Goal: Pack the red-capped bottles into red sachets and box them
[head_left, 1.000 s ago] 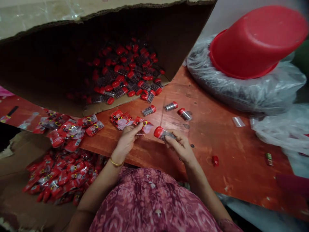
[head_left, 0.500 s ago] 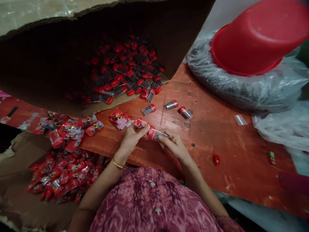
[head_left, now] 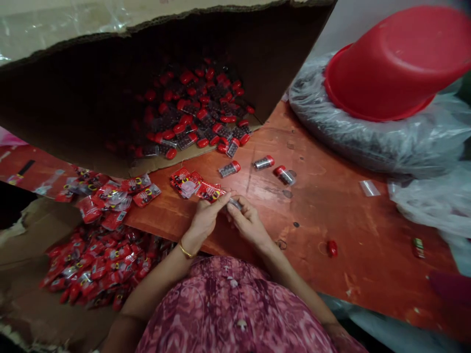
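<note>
head view, and i count two hands meeting over the near part of the wooden table. the left hand pinches one red packet, fingertips closed on its edge; the right hand grips one vial, fingers curled narrow round it, touching the packet. just beyond lie three loose vials in a row. one red cap sits to the right, apart. one cardboard box on its side holds too many vials to count. one red basin rests on a plastic-wrapped bundle.
</note>
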Tool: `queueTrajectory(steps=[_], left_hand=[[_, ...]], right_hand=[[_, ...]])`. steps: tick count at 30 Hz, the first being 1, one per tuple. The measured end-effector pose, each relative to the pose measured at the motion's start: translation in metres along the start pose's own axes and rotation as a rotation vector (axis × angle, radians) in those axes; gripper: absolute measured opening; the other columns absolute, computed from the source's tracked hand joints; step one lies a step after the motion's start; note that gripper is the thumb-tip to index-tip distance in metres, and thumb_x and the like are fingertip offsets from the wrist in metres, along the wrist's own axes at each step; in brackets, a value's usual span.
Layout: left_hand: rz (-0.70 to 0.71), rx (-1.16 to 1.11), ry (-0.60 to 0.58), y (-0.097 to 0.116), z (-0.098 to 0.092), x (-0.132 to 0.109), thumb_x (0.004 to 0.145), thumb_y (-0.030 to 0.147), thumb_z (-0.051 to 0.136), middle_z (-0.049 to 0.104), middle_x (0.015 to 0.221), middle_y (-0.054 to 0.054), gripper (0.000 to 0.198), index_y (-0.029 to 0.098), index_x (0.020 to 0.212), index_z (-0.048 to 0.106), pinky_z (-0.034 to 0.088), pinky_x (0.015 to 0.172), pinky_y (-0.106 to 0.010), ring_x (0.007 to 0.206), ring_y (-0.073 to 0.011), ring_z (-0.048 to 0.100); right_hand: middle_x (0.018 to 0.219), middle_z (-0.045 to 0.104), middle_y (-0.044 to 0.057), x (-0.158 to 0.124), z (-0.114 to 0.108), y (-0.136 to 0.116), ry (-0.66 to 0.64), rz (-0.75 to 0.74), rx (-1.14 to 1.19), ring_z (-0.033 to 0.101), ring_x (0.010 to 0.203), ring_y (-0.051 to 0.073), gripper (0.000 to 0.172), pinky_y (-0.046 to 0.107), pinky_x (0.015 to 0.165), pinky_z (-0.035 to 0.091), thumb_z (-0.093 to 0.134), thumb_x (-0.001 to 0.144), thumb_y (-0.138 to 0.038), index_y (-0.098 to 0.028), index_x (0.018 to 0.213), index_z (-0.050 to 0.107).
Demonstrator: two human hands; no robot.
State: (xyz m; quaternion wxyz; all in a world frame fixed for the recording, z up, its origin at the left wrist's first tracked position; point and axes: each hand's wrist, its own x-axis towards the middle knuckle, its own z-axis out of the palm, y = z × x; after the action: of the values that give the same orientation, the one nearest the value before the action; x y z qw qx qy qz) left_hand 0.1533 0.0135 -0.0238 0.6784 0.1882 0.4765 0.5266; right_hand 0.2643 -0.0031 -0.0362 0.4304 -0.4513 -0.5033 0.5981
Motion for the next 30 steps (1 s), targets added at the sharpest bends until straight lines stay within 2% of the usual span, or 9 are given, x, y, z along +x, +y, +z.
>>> queueTrajectory(steps=[5, 10, 13, 18, 22, 24, 26, 28, 30], left_hand=[[-0.062, -0.067, -0.079, 0.0, -0.001, 0.001, 0.05, 0.033, 0.082, 0.072, 0.075, -0.005, 0.032, 0.014, 0.074, 0.072, 0.048, 0.066, -0.027, 0.073, -0.0174, 0.064], [-0.063, -0.048, -0.034, -0.007, -0.002, -0.003, 0.05, 0.032, 0.082, 0.071, 0.07, -0.003, 0.03, 0.014, 0.071, 0.071, 0.043, 0.051, -0.021, 0.061, -0.0112, 0.059], [-0.086, -0.053, -0.071, -0.011, -0.001, -0.006, 0.051, 0.037, 0.082, 0.067, 0.064, -0.001, 0.032, 0.014, 0.07, 0.07, 0.038, 0.043, -0.019, 0.052, -0.0084, 0.053], [-0.112, -0.082, -0.081, -0.01, -0.005, -0.009, 0.047, 0.037, 0.085, 0.07, 0.072, -0.003, 0.037, 0.014, 0.073, 0.071, 0.05, 0.062, -0.022, 0.067, -0.0129, 0.064], [-0.219, -0.045, 0.01, 0.008, -0.029, -0.009, 0.057, 0.037, 0.082, 0.07, 0.064, -0.003, 0.029, 0.014, 0.07, 0.069, 0.052, 0.057, -0.021, 0.059, -0.0134, 0.065], [-0.229, -0.102, 0.117, 0.029, -0.052, -0.007, 0.071, 0.036, 0.072, 0.069, 0.061, -0.001, 0.02, 0.016, 0.073, 0.067, 0.054, 0.058, -0.023, 0.056, -0.0128, 0.065], [-0.107, -0.226, 0.276, 0.056, -0.079, -0.005, 0.085, 0.036, 0.057, 0.067, 0.058, 0.0, 0.024, 0.017, 0.071, 0.064, 0.054, 0.057, -0.023, 0.052, -0.0111, 0.064], [0.067, -0.361, 0.44, 0.079, -0.102, -0.002, 0.092, 0.039, 0.043, 0.067, 0.059, 0.001, 0.035, 0.017, 0.073, 0.062, 0.054, 0.059, -0.021, 0.053, -0.009, 0.064], [0.174, -0.42, 0.525, 0.088, -0.113, -0.001, 0.091, 0.047, 0.039, 0.069, 0.064, -0.001, 0.042, 0.015, 0.075, 0.062, 0.054, 0.062, -0.02, 0.057, -0.0084, 0.065]], right_hand=[[0.058, 0.049, -0.007, -0.005, 0.001, 0.0, 0.022, 0.03, 0.067, 0.041, 0.043, 0.008, 0.037, 0.021, 0.043, 0.036, 0.057, 0.077, -0.058, -0.022, 0.083, 0.05], [0.074, 0.064, -0.001, -0.013, -0.006, -0.002, -0.046, 0.125, 0.208, 0.054, 0.045, 0.009, 0.039, 0.024, 0.05, 0.046, 0.061, 0.075, -0.056, -0.022, 0.092, 0.051], [0.059, 0.062, -0.004, -0.009, -0.007, 0.004, 0.037, 0.115, 0.185, 0.054, 0.04, 0.01, 0.039, 0.023, 0.046, 0.044, 0.067, 0.069, -0.055, -0.022, 0.079, 0.048], [0.043, 0.047, -0.007, 0.006, 0.005, 0.017, 0.193, 0.0, -0.014, 0.04, 0.037, 0.007, 0.05, 0.02, 0.04, 0.033, 0.073, 0.06, -0.057, -0.022, 0.053, 0.038], [0.053, 0.054, -0.002, 0.014, 0.006, 0.011, 0.097, -0.121, -0.436, 0.045, 0.047, 0.011, 0.043, 0.024, 0.049, 0.036, 0.062, 0.072, -0.058, -0.021, 0.057, 0.048], [0.067, 0.062, 0.004, 0.021, -0.012, 0.002, 0.167, -0.198, -0.733, 0.053, 0.061, 0.016, 0.037, 0.029, 0.061, 0.041, 0.052, 0.081, -0.055, -0.02, 0.072, 0.058], [0.093, 0.065, 0.012, 0.032, -0.042, -0.003, 0.397, -0.25, -0.987, 0.055, 0.086, 0.024, 0.036, 0.037, 0.078, 0.042, 0.047, 0.085, -0.049, -0.017, 0.094, 0.061], [0.114, 0.059, 0.019, 0.043, -0.077, -0.002, 0.596, -0.189, -1.191, 0.049, 0.104, 0.031, 0.042, 0.045, 0.087, 0.038, 0.05, 0.083, -0.043, -0.012, 0.11, 0.057], [0.116, 0.058, 0.021, 0.05, -0.104, 0.005, 0.656, -0.073, -1.298, 0.048, 0.105, 0.033, 0.037, 0.047, 0.087, 0.036, 0.045, 0.085, -0.032, -0.01, 0.112, 0.057]])
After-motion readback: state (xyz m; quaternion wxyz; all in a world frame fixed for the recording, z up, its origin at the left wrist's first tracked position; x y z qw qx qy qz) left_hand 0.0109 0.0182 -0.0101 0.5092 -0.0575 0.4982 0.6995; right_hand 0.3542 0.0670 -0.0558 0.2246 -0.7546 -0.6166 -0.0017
